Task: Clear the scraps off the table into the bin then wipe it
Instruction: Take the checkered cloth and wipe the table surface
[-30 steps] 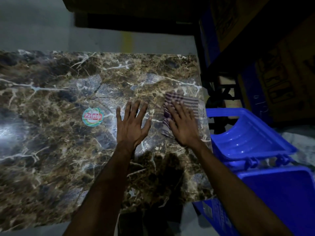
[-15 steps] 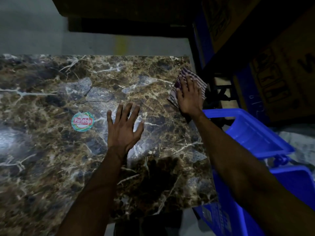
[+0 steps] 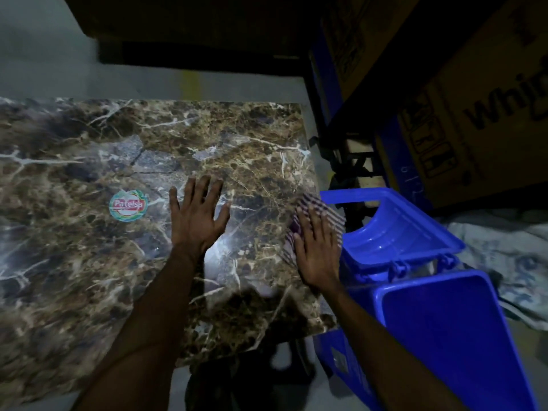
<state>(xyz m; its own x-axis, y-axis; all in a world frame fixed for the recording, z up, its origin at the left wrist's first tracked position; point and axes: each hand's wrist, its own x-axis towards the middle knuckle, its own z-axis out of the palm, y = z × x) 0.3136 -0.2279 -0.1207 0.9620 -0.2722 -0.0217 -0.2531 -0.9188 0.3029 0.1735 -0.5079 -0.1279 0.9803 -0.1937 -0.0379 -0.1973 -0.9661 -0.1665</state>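
Toward the middle of the bench [image 3: 89, 292] the left hand [image 3: 197, 221] lies flat, fingers spread. Further right, the right hand [image 3: 318, 253] presses flat on the striped cloth [image 3: 332, 216] at the bench's right edge, the bin [image 3: 444, 321] just beside it; unwiped surface lies leftward.

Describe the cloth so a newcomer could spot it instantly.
Start at the marble-patterned table and go to its right edge, beside the blue bin. There the right hand presses flat on the cloth. It is the only fabric on the tabletop, striped purple and white.
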